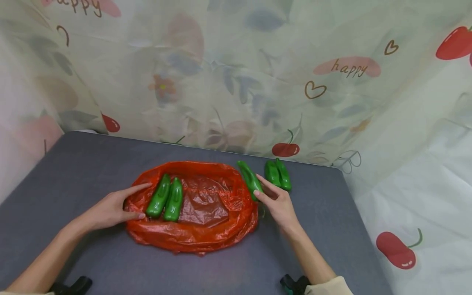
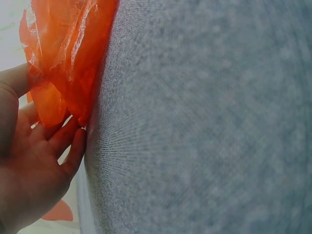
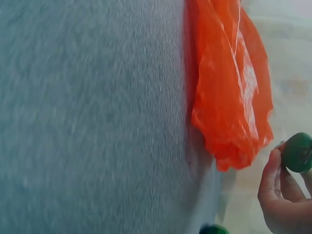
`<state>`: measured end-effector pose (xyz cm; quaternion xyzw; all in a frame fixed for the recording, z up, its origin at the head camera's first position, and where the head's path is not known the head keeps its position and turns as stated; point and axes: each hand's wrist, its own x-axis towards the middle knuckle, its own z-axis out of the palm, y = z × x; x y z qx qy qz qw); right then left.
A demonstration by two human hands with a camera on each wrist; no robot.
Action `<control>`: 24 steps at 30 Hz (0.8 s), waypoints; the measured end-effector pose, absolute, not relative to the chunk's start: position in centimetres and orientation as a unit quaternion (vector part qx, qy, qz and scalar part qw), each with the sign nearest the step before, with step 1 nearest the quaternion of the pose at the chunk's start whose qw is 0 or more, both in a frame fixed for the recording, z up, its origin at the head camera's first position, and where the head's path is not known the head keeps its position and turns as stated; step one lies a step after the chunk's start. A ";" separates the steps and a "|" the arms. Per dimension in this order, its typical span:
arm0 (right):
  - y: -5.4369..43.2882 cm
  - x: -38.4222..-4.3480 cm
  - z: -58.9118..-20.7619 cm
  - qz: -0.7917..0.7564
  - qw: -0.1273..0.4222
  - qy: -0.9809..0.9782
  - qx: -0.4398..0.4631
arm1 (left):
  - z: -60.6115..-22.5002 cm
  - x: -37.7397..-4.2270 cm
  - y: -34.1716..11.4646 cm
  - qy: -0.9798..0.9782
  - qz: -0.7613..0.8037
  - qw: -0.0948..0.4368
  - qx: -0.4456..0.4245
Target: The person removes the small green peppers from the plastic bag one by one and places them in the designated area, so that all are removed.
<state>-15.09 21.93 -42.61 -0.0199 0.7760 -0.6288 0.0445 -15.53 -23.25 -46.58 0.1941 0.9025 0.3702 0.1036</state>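
A red plastic bag (image 1: 191, 239) lies spread wide on the dark table, its mouth facing up. Two glossy green peppers, one left (image 1: 159, 196) and one right (image 1: 174, 200), rest inside at its left end. My left hand (image 1: 109, 208) holds the bag's left rim, thumb and index finger over the edge; the left wrist view shows the other fingers (image 2: 66, 139) against the bag's outside. Above the right rim, my right hand (image 1: 279, 205) grips a third green pepper (image 1: 249, 179) between thumb and fingers. The right wrist view shows that pepper's end (image 3: 297, 152), raised off the table.
Two more green peppers (image 1: 278, 174) lie side by side near the table's back edge, just beyond my right hand. A patterned curtain (image 1: 236, 82) hangs behind the table (image 1: 317, 213) and along its sides.
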 end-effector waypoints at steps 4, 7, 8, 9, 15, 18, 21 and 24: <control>22.9 -15.1 -42.7 -0.627 0.038 0.778 -0.009 | -46.6 -15.5 -23.2 0.902 0.370 0.102 0.198; 23.7 -15.3 -42.7 -0.620 0.032 0.784 -0.009 | -46.6 -15.5 -23.2 0.901 0.373 0.102 0.196; 23.9 -15.4 -42.7 -0.619 0.029 0.785 -0.011 | -46.5 -15.5 -23.2 0.901 0.375 0.102 0.195; 24.2 -15.6 -42.7 -0.617 0.027 0.786 -0.013 | -46.5 -15.5 -23.2 0.901 0.376 0.101 0.193; 25.9 -16.0 -42.8 -0.608 0.014 0.794 -0.008 | -46.4 -15.5 -23.2 0.902 0.372 0.105 0.190; 26.6 -16.2 -42.8 -0.608 0.014 0.794 0.001 | -46.4 -15.6 -23.2 0.901 0.373 0.109 0.191; 27.2 -16.5 -42.7 -0.608 0.013 0.794 0.009 | -46.4 -15.7 -23.3 0.901 0.374 0.112 0.191; 27.8 -16.5 -42.7 -0.603 0.008 0.798 0.015 | -46.4 -15.8 -23.4 0.902 0.371 0.115 0.191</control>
